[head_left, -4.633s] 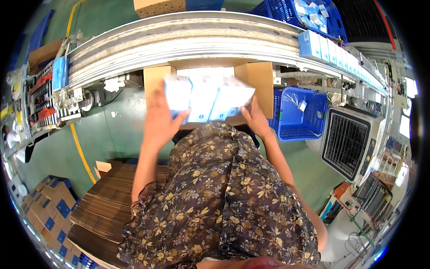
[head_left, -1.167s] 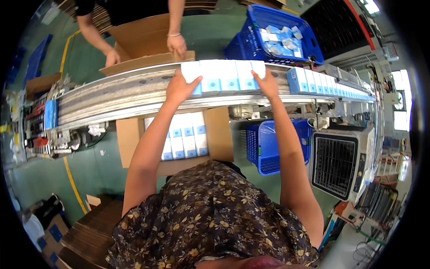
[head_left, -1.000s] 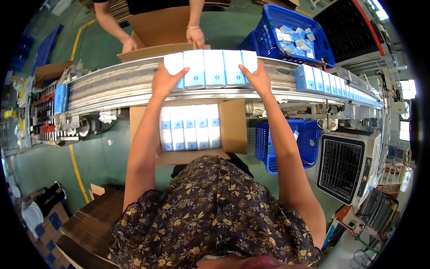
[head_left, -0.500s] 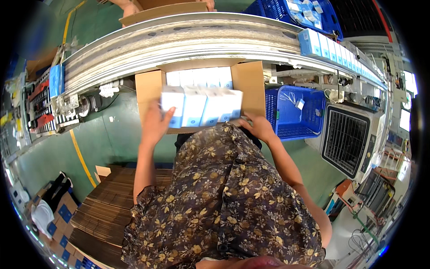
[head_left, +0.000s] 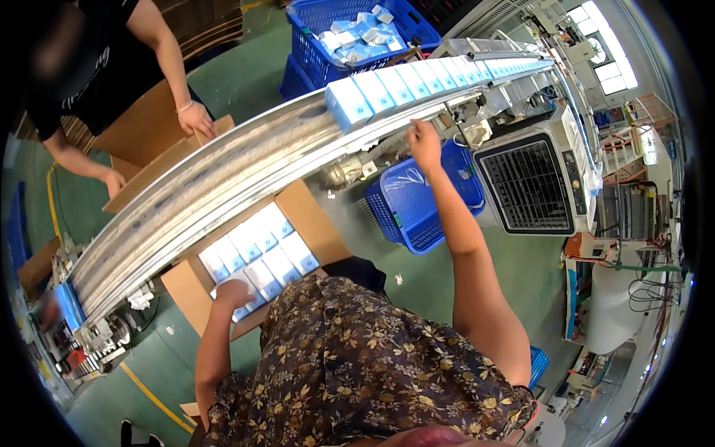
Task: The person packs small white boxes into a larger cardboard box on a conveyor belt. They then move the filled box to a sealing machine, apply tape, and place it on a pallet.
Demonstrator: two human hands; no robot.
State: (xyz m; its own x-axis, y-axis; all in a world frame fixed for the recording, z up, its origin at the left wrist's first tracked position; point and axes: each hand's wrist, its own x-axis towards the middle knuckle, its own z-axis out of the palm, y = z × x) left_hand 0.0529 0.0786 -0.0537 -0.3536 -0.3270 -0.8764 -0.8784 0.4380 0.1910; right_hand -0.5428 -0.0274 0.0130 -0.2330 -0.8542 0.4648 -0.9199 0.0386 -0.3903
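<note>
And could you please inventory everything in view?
conveyor: 1, grey, across the view
conveyor boxes: long row, white and blue, conveyor's right part
near carton: 1, brown, this side of conveyor
packed boxes: two rows, white and blue, inside it
filled basket: 1, blue, beyond conveyor
near basket: 1, blue, right of near carton
air cooler: 1, white and black, right
co-worker: 1, black shirt, upper left
far carton: 1, brown, before co-worker
floor: 1, green, below
left hand: 1, bare, at packed boxes
right hand: 1, bare, by conveyor

No legible text — marks point(head_left: 363, 112) on boxes point(head_left: 347, 98) seem too small.
</note>
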